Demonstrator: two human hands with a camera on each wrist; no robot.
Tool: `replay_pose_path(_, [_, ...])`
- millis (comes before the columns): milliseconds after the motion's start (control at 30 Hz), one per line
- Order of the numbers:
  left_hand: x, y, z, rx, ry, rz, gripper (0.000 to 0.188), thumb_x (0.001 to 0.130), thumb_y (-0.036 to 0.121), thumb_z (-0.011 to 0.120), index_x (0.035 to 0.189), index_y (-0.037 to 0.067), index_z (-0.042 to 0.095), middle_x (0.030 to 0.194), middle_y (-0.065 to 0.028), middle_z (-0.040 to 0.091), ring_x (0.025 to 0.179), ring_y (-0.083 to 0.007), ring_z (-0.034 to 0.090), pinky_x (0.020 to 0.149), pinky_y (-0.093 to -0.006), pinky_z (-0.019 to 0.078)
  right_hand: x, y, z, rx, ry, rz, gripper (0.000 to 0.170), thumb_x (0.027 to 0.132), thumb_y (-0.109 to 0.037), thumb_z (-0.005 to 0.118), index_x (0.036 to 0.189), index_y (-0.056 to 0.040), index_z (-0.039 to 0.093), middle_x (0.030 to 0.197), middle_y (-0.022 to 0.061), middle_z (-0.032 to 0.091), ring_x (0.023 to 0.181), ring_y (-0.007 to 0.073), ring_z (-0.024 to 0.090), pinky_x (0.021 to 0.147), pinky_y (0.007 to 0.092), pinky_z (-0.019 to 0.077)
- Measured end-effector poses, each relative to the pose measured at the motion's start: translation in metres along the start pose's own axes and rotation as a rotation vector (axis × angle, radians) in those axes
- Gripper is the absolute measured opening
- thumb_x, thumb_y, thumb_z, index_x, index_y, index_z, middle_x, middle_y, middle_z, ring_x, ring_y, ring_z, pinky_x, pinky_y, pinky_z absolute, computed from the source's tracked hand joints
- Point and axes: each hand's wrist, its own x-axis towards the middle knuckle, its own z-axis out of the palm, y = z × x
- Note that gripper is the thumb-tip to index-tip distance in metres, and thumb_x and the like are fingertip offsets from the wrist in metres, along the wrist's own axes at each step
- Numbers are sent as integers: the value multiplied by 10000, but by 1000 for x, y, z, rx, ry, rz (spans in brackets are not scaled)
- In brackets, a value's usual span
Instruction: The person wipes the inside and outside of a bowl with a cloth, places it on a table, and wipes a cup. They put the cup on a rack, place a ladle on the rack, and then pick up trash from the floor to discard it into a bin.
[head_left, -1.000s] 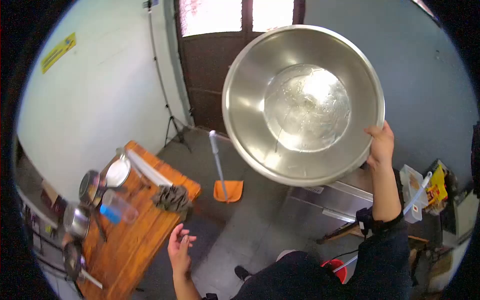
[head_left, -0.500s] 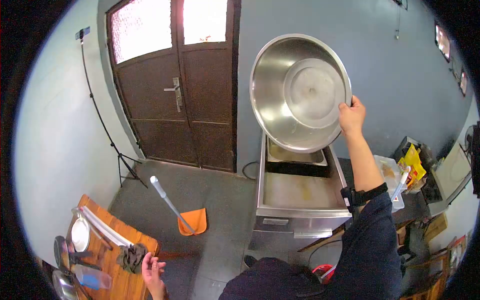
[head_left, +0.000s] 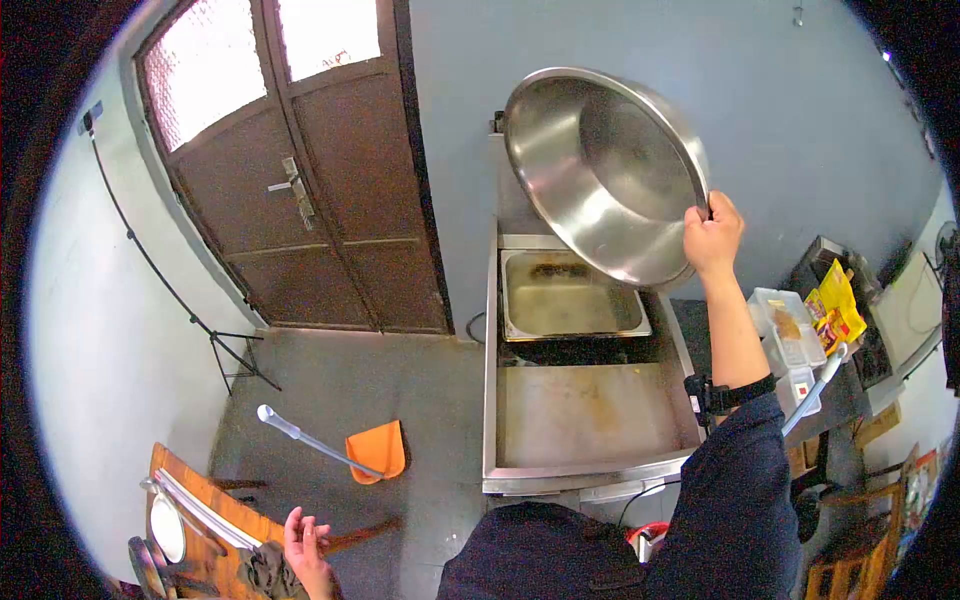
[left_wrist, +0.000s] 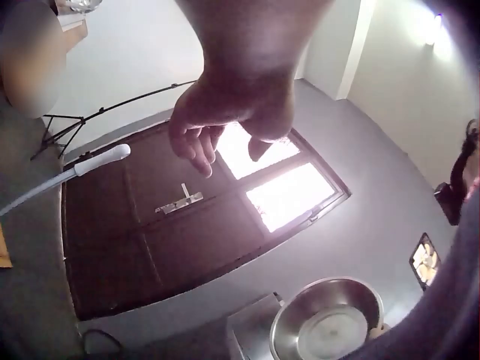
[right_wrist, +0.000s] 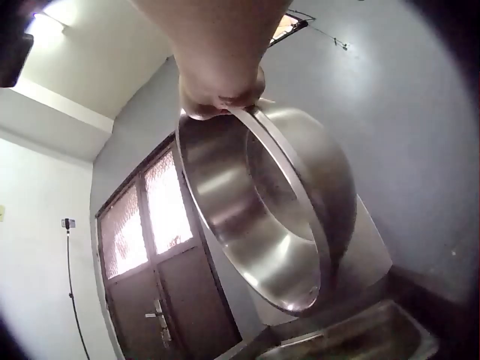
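Observation:
A large steel basin (head_left: 610, 180) hangs tilted in the air, its opening turned toward the head camera. My right hand (head_left: 714, 235) grips its right rim, thumb on the inner side. In the right wrist view the basin (right_wrist: 247, 210) hangs by its rim from the right hand (right_wrist: 221, 94). My left hand (head_left: 308, 550) holds nothing, its fingers loosely bent, beside a dark crumpled cloth (head_left: 268, 572) at the wooden table. The left wrist view shows that hand (left_wrist: 232, 112) against the door. Below the basin stands a steel counter unit (head_left: 590, 415) with a rectangular pan (head_left: 570, 300) set in it.
An orange dustpan (head_left: 377, 452) with a long handle stands on the floor. A wooden table (head_left: 235, 500) with a white plate (head_left: 168, 528) is at lower left, a tripod (head_left: 240, 360) behind it. Plastic containers (head_left: 790, 330) and a yellow packet (head_left: 838, 305) lie at right.
The head view has swung toward the steel unit. The basin has turned more sideways in my right hand and now hangs over the unit's back part. The left hand remains loose.

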Motion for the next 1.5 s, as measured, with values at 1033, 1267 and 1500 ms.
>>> replay_pose_path(1033, [-18,5,29,-136,23,-17,308,775,41,497,1074,8,429,847,-25,486,711,-99,518,621,-211,427,-9,32,21,30,7,-289,189,587,-11,501,613,-7,314,570,126,317,508,289,362,467,357,308])
replay_pose_path(1267, [-36,2,12,-244,49,31,319,761,10,508,1069,-8,426,858,-43,477,731,-104,504,684,-248,456,-16,37,14,-100,-53,-54,140,669,-76,483,774,16,498,713,161,505,647,319,484,589,354,389])
replay_pose_path(1500, [-75,-22,-13,-231,167,101,366,723,123,606,1047,39,458,816,2,479,666,-53,460,603,-186,400,14,43,11,221,-195,273,359,761,-106,472,1081,53,437,967,161,534,858,233,508,763,309,401])
